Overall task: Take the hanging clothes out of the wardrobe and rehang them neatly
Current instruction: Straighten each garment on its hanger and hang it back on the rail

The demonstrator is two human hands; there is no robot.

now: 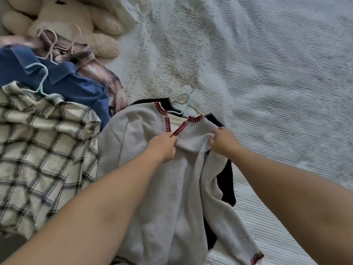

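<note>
- Here, a soft grey knit cardigan with red blanket-stitch trim along its neckline is lying flat across the lower centre of the frame, on a ribbed white bedspread.
- A black garment with pale stitching at its collar is showing beneath the cardigan, peeking out along its right edge and at the neck.
- Two thin wire-like hangers, one pale blue and one whitish, are poking out above the neckline, their hooks curving toward mid-frame.
- The left hand is pinching the cardigan's front edge just below the V of the red trim, fingers closed on the fabric.
- The right hand is gripping a bunched fold of the cardigan near its right shoulder, fingers curled inward.
- Both bare forearms are reaching up from the bottom corners, converging on the neckline.
- At left, a checked cream shirt, a blue collared shirt and a pinkish plaid garment are lying overlapped on hangers.
- A fuzzy cream plush toy is sitting in the upper left.
</note>
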